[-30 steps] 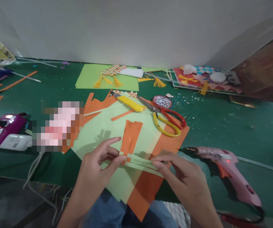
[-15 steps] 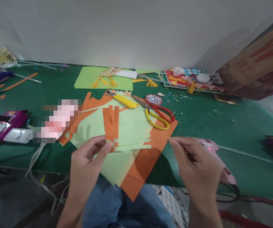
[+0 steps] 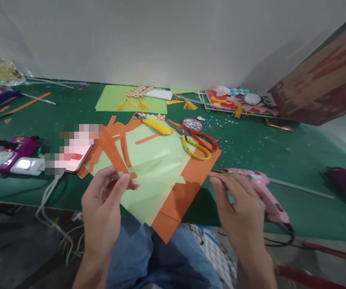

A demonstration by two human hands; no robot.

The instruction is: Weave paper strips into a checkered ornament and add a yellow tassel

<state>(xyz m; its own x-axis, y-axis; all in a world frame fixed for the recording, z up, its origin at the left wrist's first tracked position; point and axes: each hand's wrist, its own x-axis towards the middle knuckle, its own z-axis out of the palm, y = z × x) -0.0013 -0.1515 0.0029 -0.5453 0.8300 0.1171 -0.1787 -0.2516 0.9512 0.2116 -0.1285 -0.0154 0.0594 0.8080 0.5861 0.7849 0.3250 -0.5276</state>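
Note:
My left hand (image 3: pixel 103 200) is closed in a pinch on a small piece of orange paper strips (image 3: pixel 117 150), woven at the fingertips with pale green strips; the orange ends fan up and to the left. It hovers over a light green sheet (image 3: pixel 157 160) that lies on an orange sheet (image 3: pixel 191 180) at the table's near edge. My right hand (image 3: pixel 239 204) lies over the front of a pink glue gun (image 3: pixel 269 196) on the green table (image 3: pixel 281 152), with its fingers curled round the barrel.
Red-and-yellow scissors (image 3: pixel 198 144) and a yellow utility knife (image 3: pixel 157 126) lie beyond the sheets. A phone (image 3: pixel 76 152) and a purple device (image 3: pixel 7 154) sit on the left. A cardboard box (image 3: pixel 326 84) stands at the far right. Woven tasselled pieces (image 3: pixel 136 94) lie at the back.
My right hand let go of the green strips and moved right onto the glue gun. My left hand pulled the woven piece left and tilted it.

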